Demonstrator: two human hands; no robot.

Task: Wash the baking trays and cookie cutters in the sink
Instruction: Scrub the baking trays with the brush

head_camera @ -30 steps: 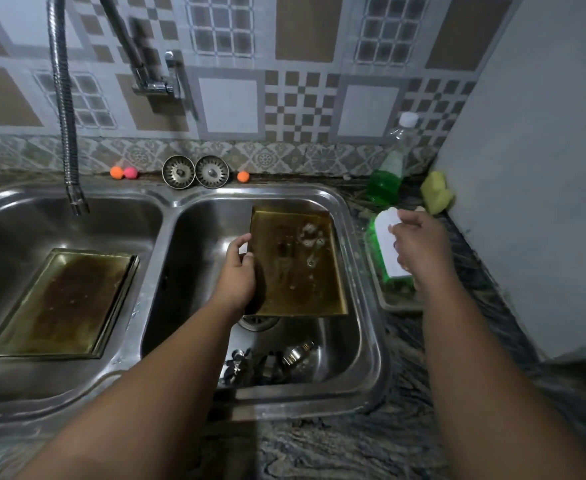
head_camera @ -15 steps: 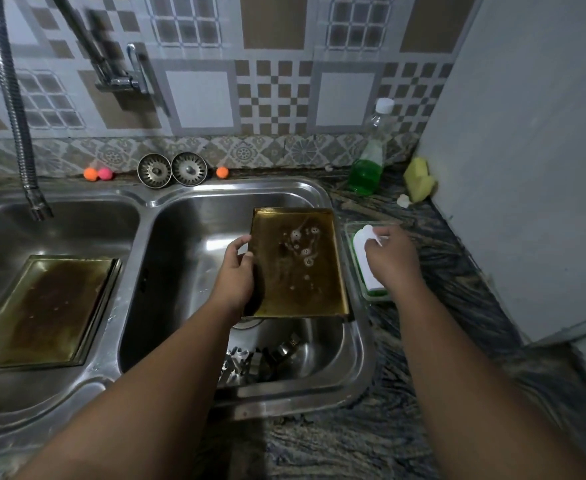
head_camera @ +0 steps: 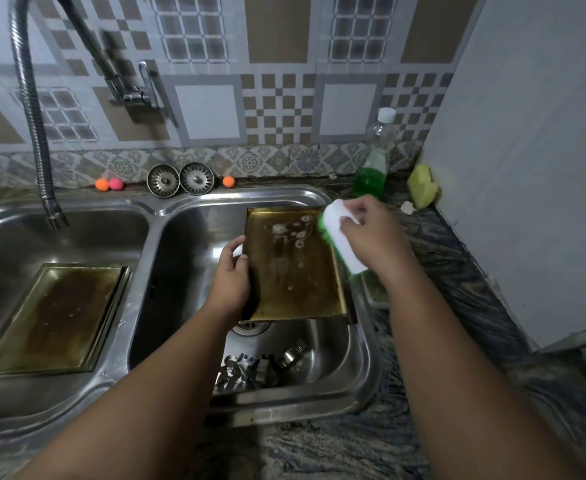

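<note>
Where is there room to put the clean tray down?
Bare counter lies between the sink rim and the wall. The left basin is bare behind the brown tray. Crowded: the right basin, with the held tray and cookie cutters.

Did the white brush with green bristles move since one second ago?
Yes. The white brush with green bristles, in the right hand, went left from the counter, over the steel sink's right rim, to the brown baking tray.

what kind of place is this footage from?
Most likely a home kitchen: a double steel sink set in a stone counter, a tiled backsplash, and a bottle of green dish soap by the wall.
</note>
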